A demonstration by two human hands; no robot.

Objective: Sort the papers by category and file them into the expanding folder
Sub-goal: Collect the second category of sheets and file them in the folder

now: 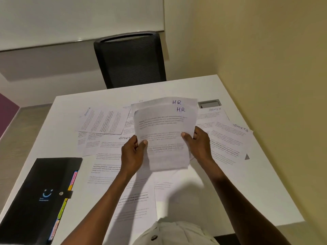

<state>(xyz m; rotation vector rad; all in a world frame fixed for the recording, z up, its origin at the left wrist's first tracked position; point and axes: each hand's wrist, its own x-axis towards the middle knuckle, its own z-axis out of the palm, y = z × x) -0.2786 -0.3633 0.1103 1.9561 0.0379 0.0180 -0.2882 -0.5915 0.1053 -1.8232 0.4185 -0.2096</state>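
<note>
Gripping the HR papers point(162, 131) above the table point(221, 183), left hand point(131, 152) and right hand point(198, 142) fingers pinch opposite edges.

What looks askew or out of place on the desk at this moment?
Loose papers lie fanned at mixed angles across the table. The two HR sheets held by both hands sit misaligned. The expanding folder is closed.

Two held sheets point(164, 131) each carry a handwritten "HR" at the top right corner. On the table, one sheet point(212, 115) reads "ADMIN", and another sheet point(231, 138) at the right reads "SPORTS". The small print under the smile logo on the black expanding folder point(40, 195) is too blurred to read.
</note>
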